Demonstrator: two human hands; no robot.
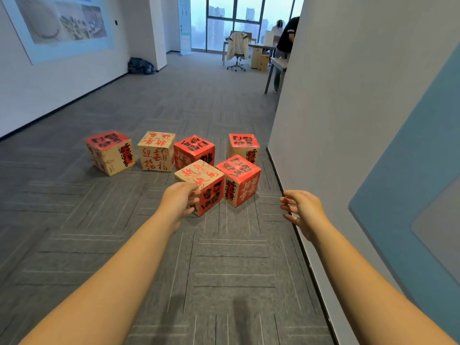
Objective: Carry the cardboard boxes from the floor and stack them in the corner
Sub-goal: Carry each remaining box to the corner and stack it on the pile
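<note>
Several cube-shaped cardboard boxes printed in red, beige and black lie on the grey carpet ahead. The nearest box (207, 184) has a beige top with red writing. Next to it on the right is a red-topped box (240, 179). Behind them stand more boxes: one at far left (110, 151), a beige one (156, 151), a red one (194, 150) and one by the wall (244, 145). My left hand (180, 201) reaches out in front of the nearest box's left side, fingers loosely curled, holding nothing. My right hand (302, 209) hovers to the right of the boxes, fingers relaxed and empty.
A white wall (348, 120) with a blue panel runs along the right, its corner just beyond the boxes. Farther back are an office chair (237, 52), desks, a person bent over a table (286, 41), and a dark bag (140, 66) by the left wall.
</note>
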